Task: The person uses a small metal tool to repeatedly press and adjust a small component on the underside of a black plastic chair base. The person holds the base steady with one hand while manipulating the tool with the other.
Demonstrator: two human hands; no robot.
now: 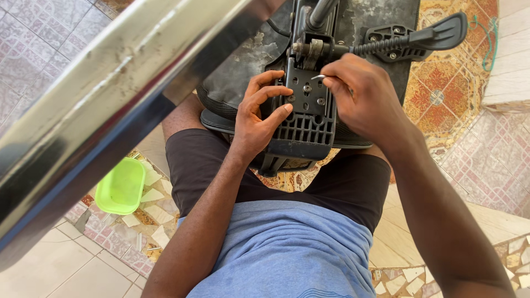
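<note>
The left hand (259, 118) rests spread fingers on the black chair mechanism plate (306, 116) while the right hand (361, 96) pinches a small metal piece (318, 76).

- A tiled home floor or patio is serving as an informal repair spot, not a fitted workshop.
- Patterned floor tiles (469, 160) are running underneath, with broken tile pieces (152, 207) lying about.
- An upturned office chair seat (309, 110) is resting on the person's lap.
- A green plastic container (120, 186) is sitting on the floor.
</note>
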